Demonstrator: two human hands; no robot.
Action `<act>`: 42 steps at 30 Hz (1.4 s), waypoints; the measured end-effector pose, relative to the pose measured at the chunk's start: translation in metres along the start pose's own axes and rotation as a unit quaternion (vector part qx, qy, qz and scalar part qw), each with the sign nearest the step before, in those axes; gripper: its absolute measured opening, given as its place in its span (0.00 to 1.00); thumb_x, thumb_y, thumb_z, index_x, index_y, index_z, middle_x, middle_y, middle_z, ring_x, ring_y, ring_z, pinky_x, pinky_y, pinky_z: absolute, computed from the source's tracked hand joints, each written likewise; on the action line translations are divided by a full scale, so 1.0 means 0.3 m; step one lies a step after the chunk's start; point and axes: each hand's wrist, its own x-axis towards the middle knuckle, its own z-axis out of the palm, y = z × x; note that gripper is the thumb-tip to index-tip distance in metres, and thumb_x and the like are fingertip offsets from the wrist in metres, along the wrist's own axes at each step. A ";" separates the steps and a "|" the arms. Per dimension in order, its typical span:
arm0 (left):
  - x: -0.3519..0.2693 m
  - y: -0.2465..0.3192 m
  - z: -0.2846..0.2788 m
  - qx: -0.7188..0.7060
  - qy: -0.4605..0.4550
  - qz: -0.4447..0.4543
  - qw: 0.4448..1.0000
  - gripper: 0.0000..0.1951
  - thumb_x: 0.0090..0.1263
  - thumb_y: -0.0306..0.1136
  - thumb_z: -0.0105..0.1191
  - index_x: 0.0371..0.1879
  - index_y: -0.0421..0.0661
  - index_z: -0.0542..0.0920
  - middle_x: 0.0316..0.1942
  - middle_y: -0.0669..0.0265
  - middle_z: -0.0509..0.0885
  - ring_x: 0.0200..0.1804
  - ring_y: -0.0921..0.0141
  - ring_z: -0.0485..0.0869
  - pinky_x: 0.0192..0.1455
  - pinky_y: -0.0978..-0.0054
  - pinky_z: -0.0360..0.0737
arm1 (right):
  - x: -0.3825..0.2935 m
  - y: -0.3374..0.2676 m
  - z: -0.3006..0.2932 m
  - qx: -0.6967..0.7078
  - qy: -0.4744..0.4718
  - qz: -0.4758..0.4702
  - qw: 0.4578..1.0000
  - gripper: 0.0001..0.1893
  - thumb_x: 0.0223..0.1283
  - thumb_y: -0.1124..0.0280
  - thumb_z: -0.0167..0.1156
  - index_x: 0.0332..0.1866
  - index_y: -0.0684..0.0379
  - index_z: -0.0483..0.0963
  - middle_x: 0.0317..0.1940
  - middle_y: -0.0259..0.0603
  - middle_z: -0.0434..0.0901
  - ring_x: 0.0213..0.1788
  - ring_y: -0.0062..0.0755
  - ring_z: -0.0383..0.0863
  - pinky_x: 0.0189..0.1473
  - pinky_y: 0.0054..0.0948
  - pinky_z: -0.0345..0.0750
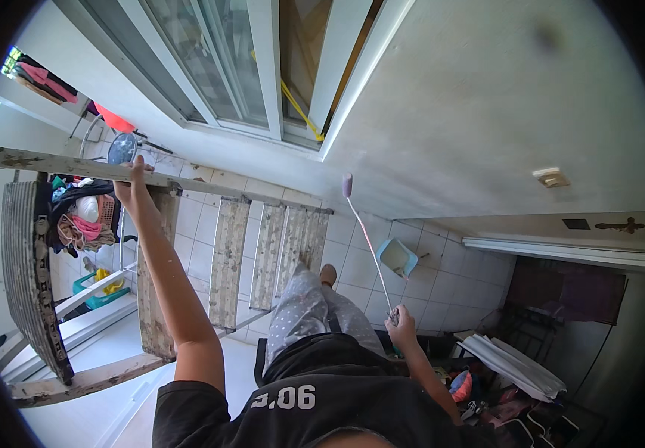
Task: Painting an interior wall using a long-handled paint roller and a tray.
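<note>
My left hand (132, 182) grips the side rail of a paint-spattered metal stepladder (230, 257), near its upper end. In my right hand (402, 326) is the handle of a mini paint roller (368, 241) with a long thin frame. Its pale purple roller sleeve (347, 185) is at the far end, close in view to the grey-white wall (468, 123); I cannot tell whether they touch. Below the roller, a light blue plastic container (396, 257) with pale contents stands on the tiled floor (350, 252). One foot (328, 274) shows beside the ladder's lower steps.
A sliding window (238, 67) with a yellow strap (300, 109) is set into the wall. A light switch (551, 177) sits to its right. Piled clothes (87, 224) and a teal basin (101, 291) lie beyond the ladder at left. Rolled white sheeting (513, 364) and clutter are at lower right.
</note>
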 end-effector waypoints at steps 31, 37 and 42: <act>0.425 -0.229 -0.308 0.318 0.202 0.080 0.923 0.24 0.67 0.44 0.60 0.46 0.29 0.82 0.41 0.55 0.88 0.44 0.63 0.86 0.48 0.68 0.81 | 0.341 0.671 0.466 0.265 -0.219 0.381 0.858 0.26 0.61 0.77 0.62 0.60 0.51 0.58 0.24 0.43 0.75 0.14 0.23 0.68 0.15 0.27 0.67; 0.360 -0.234 -0.181 0.575 0.456 0.253 0.631 0.62 0.47 0.77 0.57 0.64 0.26 0.62 0.70 0.31 0.56 0.73 0.32 0.52 0.66 0.24 0.53 | 0.145 1.025 0.505 0.585 -0.128 0.483 0.639 0.07 0.65 0.77 0.58 0.42 0.62 0.66 0.22 0.33 0.68 0.15 0.16 0.62 0.17 0.24 0.63; -0.235 -0.310 0.407 0.488 0.187 0.565 0.639 0.36 0.63 0.63 0.59 0.52 0.40 0.70 0.52 0.51 0.66 0.53 0.52 0.66 0.54 0.36 0.63 | 0.068 1.176 0.505 0.794 0.027 0.418 0.440 0.05 0.64 0.81 0.53 0.36 0.63 0.65 0.23 0.37 0.68 0.22 0.23 0.69 0.21 0.25 0.67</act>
